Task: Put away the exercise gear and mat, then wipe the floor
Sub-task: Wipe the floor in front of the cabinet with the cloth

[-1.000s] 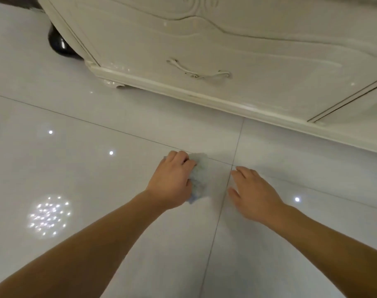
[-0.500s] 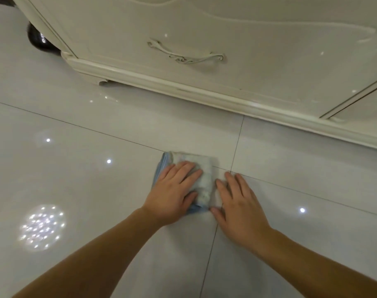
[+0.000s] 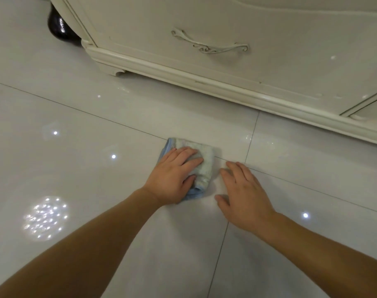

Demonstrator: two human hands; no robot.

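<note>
I'm seeing glossy tile floor point(image 3: 75, 168) by a cream cabinet point(image 3: 226, 22); a dark object point(image 3: 58, 26) is hiding behind it. My left hand point(image 3: 172, 175) is gripping the cloth point(image 3: 204, 166); my right hand point(image 3: 245, 190) is lying flat and released.

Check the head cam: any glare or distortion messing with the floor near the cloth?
Head view: glossy floor tiles mirror ceiling lights, a speckled cluster at lower left plus scattered pinpoints, none on the cloth. Wide-angle lens bows the cabinet base. Both hands look sharp; soft shadows only.
</note>
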